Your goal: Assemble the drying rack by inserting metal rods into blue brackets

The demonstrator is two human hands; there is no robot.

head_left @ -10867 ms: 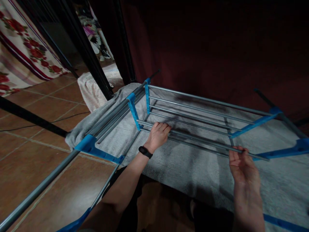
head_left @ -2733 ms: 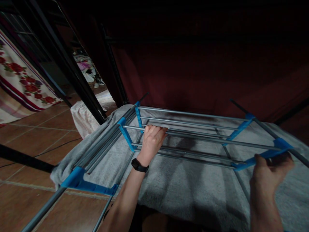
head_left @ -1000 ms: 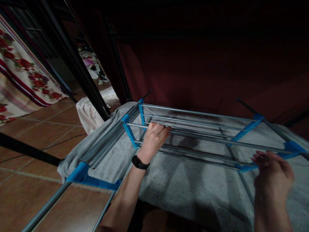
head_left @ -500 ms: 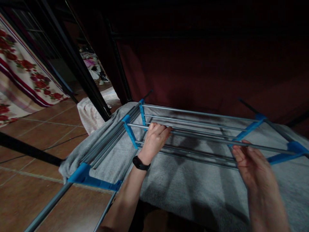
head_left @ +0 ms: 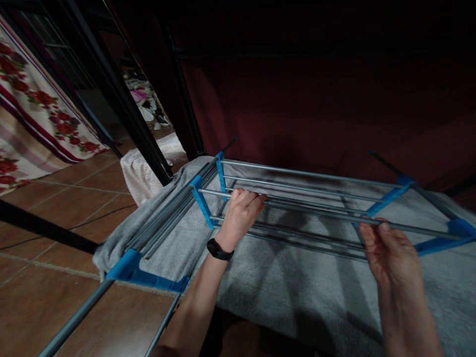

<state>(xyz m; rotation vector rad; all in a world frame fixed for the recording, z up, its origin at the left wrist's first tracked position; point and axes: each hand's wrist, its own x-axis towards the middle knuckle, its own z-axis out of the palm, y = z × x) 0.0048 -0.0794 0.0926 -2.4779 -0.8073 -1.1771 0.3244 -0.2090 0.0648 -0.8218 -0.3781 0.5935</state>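
A partly built rack of grey metal tubes and blue plastic brackets lies on its back across a grey blanket [head_left: 267,285]. My left hand [head_left: 243,213], a black band on its wrist, is wrapped round the near upper tube [head_left: 316,211], to the right of a blue bracket [head_left: 203,201]. Farther right, my right hand [head_left: 392,253] grips this same tube, thumb near its top and fingers below. Beyond that hand, the tube's end meets another blue bracket [head_left: 459,230].
Several loose tubes [head_left: 174,210] lie on the blanket at left. A third blue bracket [head_left: 148,272] sits on side poles reaching over the tiled floor [head_left: 85,312]. Dark metal posts [head_left: 145,144] and a floral cloth [head_left: 44,109] stand left; a dark red panel [head_left: 316,114] closes the back.
My right hand has shifted slightly, its thumb now closer against the tube. The left hand keeps its hold, and the whole view has moved slightly.
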